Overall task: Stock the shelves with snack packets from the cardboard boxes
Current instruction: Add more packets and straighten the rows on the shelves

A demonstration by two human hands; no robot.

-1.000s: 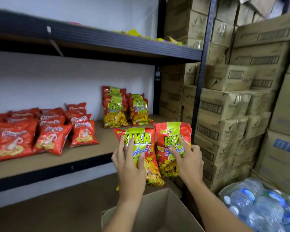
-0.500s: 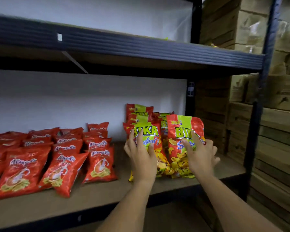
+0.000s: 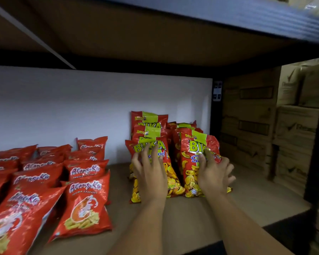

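Two red and green Bika snack packets stand on the wooden shelf (image 3: 201,214), leaning against several more Bika packets (image 3: 148,119) at the back. My left hand (image 3: 150,173) lies on the front of the left packet (image 3: 173,183), fingers spread over its label. My right hand (image 3: 213,173) grips the right packet (image 3: 191,157) from the front and right side, fingers curled on its face. The bottoms of both packets rest on the shelf board.
Rows of red Alongkar-style prawn cracker packets (image 3: 85,205) fill the shelf's left half. The upper shelf (image 3: 155,34) hangs low overhead. A black upright post (image 3: 216,115) and stacked cardboard boxes (image 3: 250,126) stand to the right. Bare board lies in front of the Bika packets.
Both hands carried the two Bika packets up from the box and forward onto the shelf, setting them against the Bika stack. The view has moved in close under the upper shelf.
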